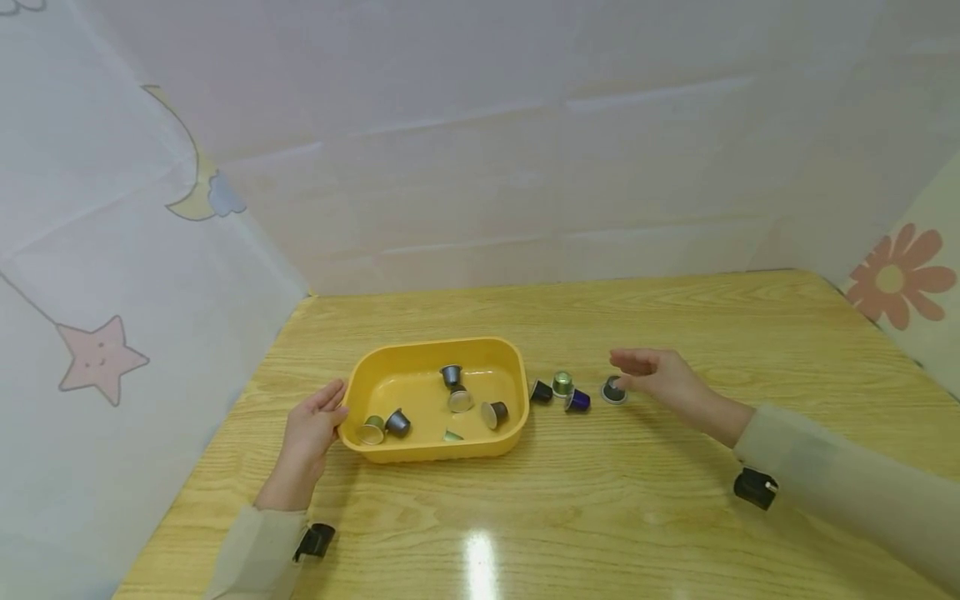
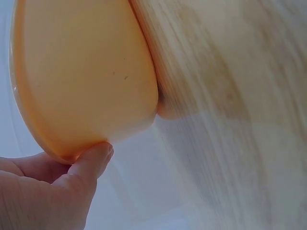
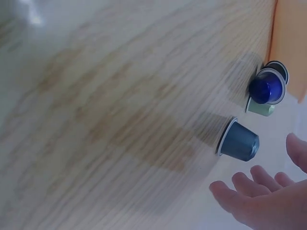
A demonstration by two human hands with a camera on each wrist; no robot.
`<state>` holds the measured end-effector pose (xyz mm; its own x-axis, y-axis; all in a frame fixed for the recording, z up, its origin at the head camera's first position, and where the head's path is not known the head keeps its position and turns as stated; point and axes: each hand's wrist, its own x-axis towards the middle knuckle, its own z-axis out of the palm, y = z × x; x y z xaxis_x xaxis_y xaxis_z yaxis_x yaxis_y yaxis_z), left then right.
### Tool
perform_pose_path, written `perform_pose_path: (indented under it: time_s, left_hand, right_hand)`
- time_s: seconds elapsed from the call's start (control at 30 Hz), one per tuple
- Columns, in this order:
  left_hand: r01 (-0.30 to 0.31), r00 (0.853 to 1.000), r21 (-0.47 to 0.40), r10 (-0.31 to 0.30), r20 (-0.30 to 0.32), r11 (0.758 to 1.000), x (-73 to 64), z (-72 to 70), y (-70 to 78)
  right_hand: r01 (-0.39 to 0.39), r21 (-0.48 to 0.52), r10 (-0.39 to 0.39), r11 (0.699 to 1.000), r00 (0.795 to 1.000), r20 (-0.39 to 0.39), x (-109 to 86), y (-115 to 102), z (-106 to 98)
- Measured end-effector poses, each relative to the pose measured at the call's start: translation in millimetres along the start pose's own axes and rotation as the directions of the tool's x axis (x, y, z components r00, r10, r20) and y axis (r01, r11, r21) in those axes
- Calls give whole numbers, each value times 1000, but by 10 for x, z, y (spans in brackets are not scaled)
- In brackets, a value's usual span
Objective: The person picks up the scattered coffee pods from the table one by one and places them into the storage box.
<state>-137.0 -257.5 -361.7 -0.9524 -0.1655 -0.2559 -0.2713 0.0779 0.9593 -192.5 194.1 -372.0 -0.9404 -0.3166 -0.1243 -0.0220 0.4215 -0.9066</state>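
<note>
Left grip (image 1: pixel 308 432) pinches the yellow tray (image 1: pixel 427 452) while the right grip (image 1: pixel 662 379) gapes near a dark capsule (image 3: pixel 240 141).

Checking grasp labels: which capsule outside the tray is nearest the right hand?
The grey-teal capsule, standing alone by the right hand; the black, green and purple-blue capsules cluster beside the yellow tray.

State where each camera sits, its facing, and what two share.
Head: on the head, facing forward and down at the yellow tray; left hand, right hand and sleeves show.
Left wrist: worn there, facing tray and table; left hand shows.
Right wrist: worn there, facing capsules; right hand shows.
Head and right wrist share the purple-blue capsule.
</note>
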Motion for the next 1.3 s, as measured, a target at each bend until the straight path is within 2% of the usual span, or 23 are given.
perform_pose_path:
  time_s: [0.23, 0.37, 0.53, 0.77, 0.93, 1.1, 1.3]
  left_hand:
    - [1, 1000, -2, -1, 7, 1000, 8, 7, 9]
    - [3, 1000, -8, -3, 11, 1000, 10, 9, 11]
    - [2, 1000, -9, -2, 12, 1000, 13, 9, 9]
    - [1, 1000, -13, -1, 9, 1000, 26, 8, -2]
    - [-11, 1000, -11, 11, -13, 1000, 26, 11, -4]
    - [-4, 1000, 2, 4, 0, 1000, 3, 1, 6]
    - [3, 1000, -10, -3, 7, 1000, -1, 5, 5]
  right_hand:
    - [23, -93, -16, 995, 997, 73, 23, 73, -45]
    - [15, -132, -4, 991, 996, 86, 42, 94, -46]
    - [13, -201, 1, 980, 997, 73, 75, 140, -45]
    - [23, -318, -3, 948, 998, 63, 84, 124, -28]
    - [14, -367, 4, 930, 999, 48, 106, 111, -9]
    - [14, -381, 3, 924, 999, 44, 119, 100, 6]
    - [-27, -391, 41, 920, 999, 30, 135, 40, -26]
